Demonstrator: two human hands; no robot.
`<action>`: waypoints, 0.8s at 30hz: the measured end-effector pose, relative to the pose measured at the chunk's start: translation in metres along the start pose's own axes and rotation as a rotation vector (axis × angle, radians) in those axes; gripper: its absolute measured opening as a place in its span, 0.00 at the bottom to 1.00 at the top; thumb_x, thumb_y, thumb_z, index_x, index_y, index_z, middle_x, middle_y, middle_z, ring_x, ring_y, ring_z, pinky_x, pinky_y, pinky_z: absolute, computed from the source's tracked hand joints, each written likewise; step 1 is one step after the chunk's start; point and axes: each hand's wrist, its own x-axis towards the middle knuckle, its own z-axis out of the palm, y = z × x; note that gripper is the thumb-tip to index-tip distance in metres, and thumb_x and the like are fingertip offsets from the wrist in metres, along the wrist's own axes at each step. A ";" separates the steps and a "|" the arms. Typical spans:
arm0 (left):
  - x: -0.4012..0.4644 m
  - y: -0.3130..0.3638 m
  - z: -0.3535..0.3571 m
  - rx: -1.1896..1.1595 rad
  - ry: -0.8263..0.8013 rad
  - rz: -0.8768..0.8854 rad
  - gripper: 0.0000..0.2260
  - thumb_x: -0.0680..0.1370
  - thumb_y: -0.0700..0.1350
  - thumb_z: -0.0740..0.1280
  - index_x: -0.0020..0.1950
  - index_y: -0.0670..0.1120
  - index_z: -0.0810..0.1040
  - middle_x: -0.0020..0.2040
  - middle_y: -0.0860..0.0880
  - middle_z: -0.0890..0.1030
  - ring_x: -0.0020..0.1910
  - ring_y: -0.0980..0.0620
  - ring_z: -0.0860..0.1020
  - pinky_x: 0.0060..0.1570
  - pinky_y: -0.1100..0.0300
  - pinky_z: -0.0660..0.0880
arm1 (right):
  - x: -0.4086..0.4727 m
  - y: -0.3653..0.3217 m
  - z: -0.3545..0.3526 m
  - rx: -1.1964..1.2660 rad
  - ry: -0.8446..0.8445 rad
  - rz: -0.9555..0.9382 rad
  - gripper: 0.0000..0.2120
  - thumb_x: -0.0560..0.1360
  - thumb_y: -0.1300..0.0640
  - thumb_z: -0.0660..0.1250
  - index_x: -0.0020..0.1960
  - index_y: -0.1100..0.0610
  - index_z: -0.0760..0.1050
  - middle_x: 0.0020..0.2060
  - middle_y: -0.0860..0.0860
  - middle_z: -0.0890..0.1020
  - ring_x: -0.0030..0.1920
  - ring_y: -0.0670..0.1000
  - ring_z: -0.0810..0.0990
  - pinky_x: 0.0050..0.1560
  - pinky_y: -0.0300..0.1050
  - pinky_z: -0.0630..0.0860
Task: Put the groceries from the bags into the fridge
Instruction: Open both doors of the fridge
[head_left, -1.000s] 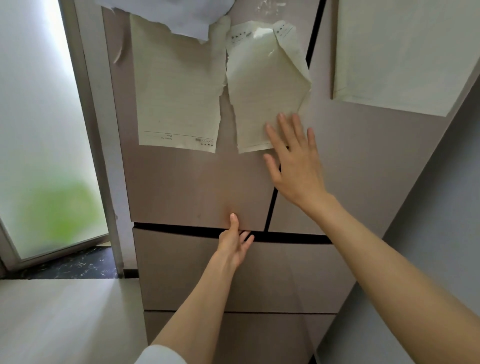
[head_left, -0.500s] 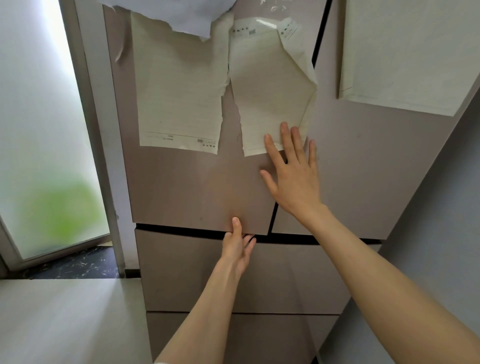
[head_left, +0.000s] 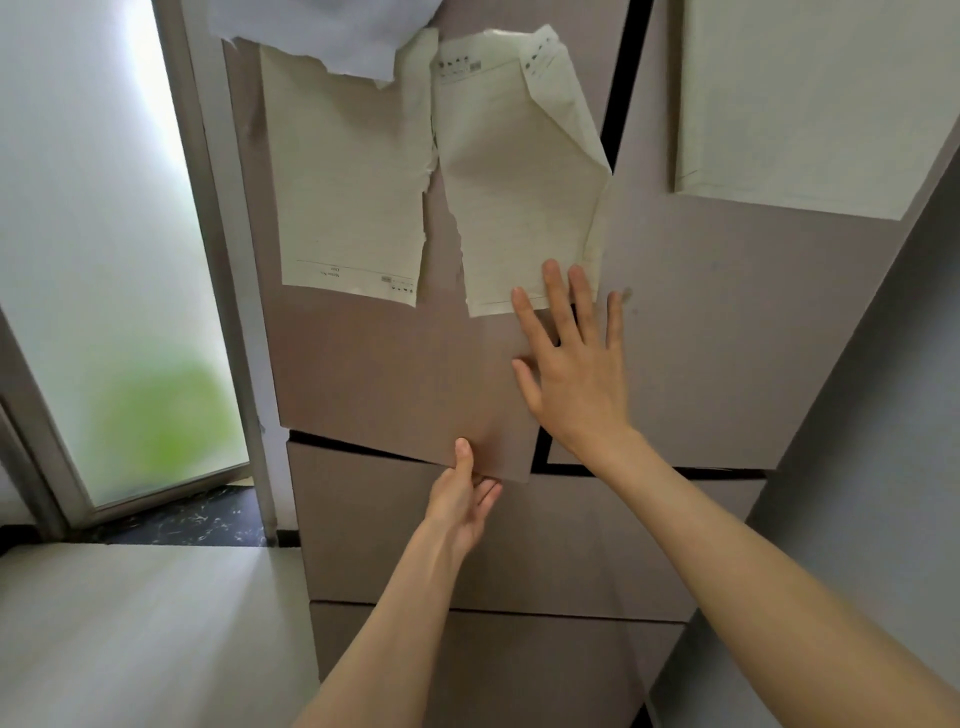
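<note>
Mauve fridge door (head_left: 395, 374): left hand (head_left: 462, 499) grips its bottom edge, right hand (head_left: 576, 374) lies flat, fingers spread.

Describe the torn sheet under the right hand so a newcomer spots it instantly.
Find the brown fridge; its upper left door carries two cream lined sheets. Take the right-hand sheet, whose bottom edge the right hand overlaps. Unlike its flat neighbour, its top right corner is folded over.
</note>
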 end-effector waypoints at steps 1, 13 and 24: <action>-0.001 0.003 0.000 0.007 -0.009 -0.009 0.29 0.79 0.53 0.58 0.74 0.38 0.56 0.72 0.39 0.64 0.70 0.43 0.66 0.63 0.54 0.68 | 0.000 -0.002 -0.004 -0.005 -0.011 0.004 0.34 0.70 0.51 0.69 0.74 0.53 0.61 0.75 0.58 0.58 0.75 0.60 0.53 0.70 0.64 0.47; -0.030 0.003 0.002 0.072 0.041 0.032 0.28 0.80 0.53 0.56 0.72 0.36 0.58 0.71 0.39 0.65 0.70 0.43 0.66 0.66 0.52 0.66 | -0.023 0.004 -0.035 0.035 -0.071 -0.051 0.28 0.75 0.50 0.61 0.73 0.56 0.61 0.74 0.58 0.59 0.75 0.58 0.54 0.71 0.62 0.51; -0.068 0.023 -0.038 0.070 0.005 -0.051 0.26 0.79 0.53 0.58 0.70 0.35 0.62 0.69 0.39 0.69 0.66 0.43 0.70 0.65 0.51 0.68 | -0.019 -0.065 -0.078 -0.184 -0.027 -0.103 0.29 0.73 0.47 0.64 0.70 0.56 0.66 0.69 0.56 0.70 0.68 0.61 0.59 0.63 0.60 0.57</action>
